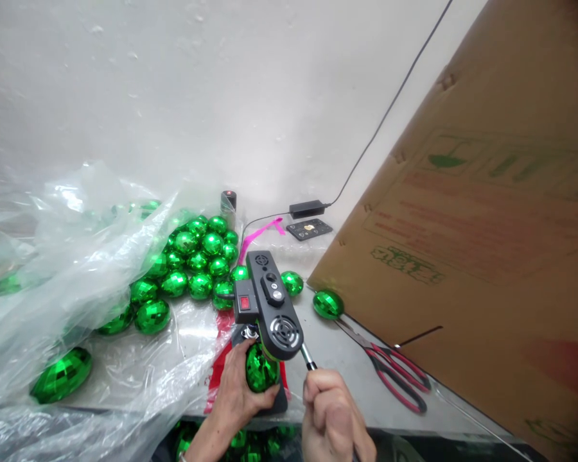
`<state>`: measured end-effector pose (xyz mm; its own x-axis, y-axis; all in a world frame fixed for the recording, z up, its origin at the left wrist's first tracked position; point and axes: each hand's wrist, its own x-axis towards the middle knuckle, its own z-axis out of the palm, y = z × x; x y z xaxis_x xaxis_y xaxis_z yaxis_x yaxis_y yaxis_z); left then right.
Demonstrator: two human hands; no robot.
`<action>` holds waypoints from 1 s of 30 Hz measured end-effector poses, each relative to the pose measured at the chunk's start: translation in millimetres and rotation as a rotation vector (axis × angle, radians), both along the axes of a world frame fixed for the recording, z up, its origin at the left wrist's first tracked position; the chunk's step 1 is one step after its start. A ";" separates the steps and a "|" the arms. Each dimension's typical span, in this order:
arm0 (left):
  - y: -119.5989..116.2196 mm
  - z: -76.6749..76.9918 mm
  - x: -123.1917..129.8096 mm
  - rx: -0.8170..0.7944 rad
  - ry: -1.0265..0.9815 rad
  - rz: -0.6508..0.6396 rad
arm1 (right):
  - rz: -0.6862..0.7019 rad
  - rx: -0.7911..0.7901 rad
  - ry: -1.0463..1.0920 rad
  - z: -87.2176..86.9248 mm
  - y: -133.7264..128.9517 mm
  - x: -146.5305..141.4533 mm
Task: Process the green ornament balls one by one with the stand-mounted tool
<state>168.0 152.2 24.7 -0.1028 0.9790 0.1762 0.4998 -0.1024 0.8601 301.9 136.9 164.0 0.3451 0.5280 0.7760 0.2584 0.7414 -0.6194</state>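
Low in the head view, my left hand [238, 382] is closed around a shiny green faceted ball [261, 369], held against the underside of a black machine head. That black machine [275, 301] has round vents, a small side box with a red switch, and a base partly hidden below the ball. My right hand [332, 410] is wrapped round the grip of a metal lever [308, 355] that sticks out from the machine's right side. Behind the machine and to its left, many similar green balls [200, 261] lie heaped, partly under clear plastic.
Clear plastic sheeting [91, 308] covers the left side. Red-handled scissors [399, 375] lie at the right beside a large cardboard box [462, 224]. A black power adapter [307, 208], a dark flat card-like object [309, 229] and a pink ribbon [260, 234] are behind. More green balls lie below the table edge.
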 end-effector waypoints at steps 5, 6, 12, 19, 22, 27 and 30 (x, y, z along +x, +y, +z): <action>0.4 1.5 3.6 0.011 -0.018 0.022 | -0.030 0.049 0.010 7.6 3.1 -5.2; 0.4 1.5 3.9 0.009 -0.020 0.023 | -0.027 0.053 0.006 7.1 3.3 -5.3; 0.7 1.3 3.8 0.014 -0.038 0.039 | 0.002 0.031 -0.006 -3.2 1.7 -1.9; 2.2 2.3 0.6 0.009 -0.018 0.020 | -0.009 0.042 -0.018 0.5 3.3 -1.0; 2.6 0.6 -1.6 0.008 -0.007 -0.004 | -0.005 0.040 -0.032 -2.7 1.4 -3.2; 2.7 -2.2 2.8 -0.009 -0.014 0.007 | -0.046 0.050 0.019 -18.0 0.0 -12.8; 2.8 -3.6 7.7 -0.017 -0.029 0.031 | -0.059 0.095 0.060 -31.0 1.3 -15.2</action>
